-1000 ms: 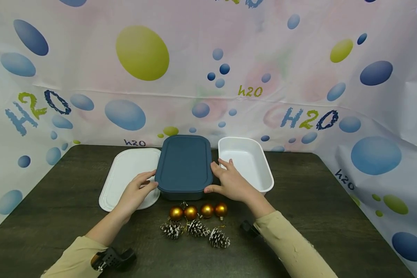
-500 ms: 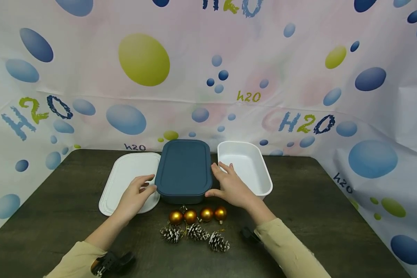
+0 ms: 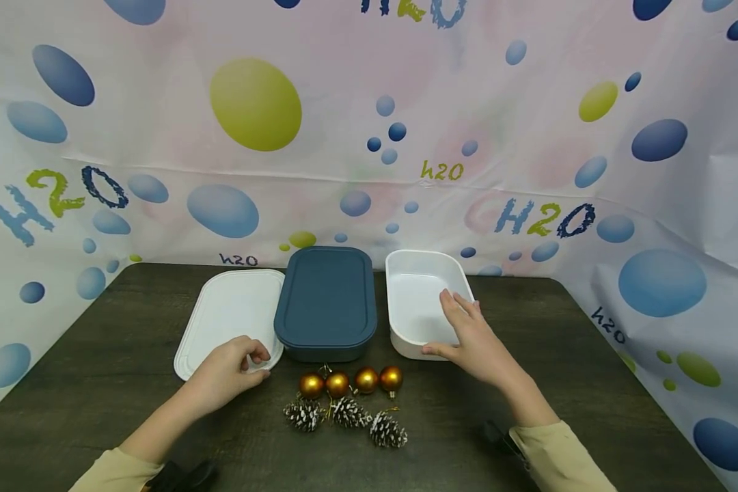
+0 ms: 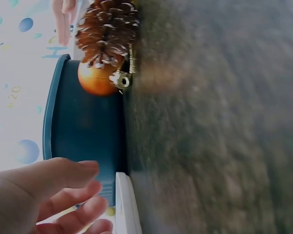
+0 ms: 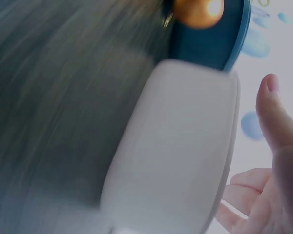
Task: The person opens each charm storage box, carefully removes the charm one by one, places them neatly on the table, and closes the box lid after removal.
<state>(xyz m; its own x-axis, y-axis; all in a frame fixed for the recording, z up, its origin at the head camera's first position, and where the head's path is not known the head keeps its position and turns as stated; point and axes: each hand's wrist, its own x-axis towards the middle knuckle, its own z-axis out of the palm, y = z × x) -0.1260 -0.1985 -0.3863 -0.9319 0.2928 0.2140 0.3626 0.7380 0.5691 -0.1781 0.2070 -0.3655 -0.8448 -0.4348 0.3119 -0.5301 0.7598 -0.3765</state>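
Note:
A white flat lid (image 3: 234,307) lies at the left of the table. My left hand (image 3: 224,376) hovers by its near right corner, fingers loosely bent and holding nothing; in the left wrist view the thumb (image 4: 63,170) stays apart from the lid's edge (image 4: 127,204). In the middle stands a dark blue container with its lid on (image 3: 327,297). The white uncovered container (image 3: 415,321) is to its right. Over that container's near right corner my right hand (image 3: 476,342) spreads its fingers; whether it touches the rim, I cannot tell.
Several gold baubles (image 3: 366,379) lie in a row in front of the blue container. Closer to me are three frosted pine cones (image 3: 348,412). A patterned sheet (image 3: 357,102) hangs behind the dark table (image 3: 529,342).
Both hands have left the sides of the blue container. My left hand has drawn back toward me, and my right hand has moved right to the white container.

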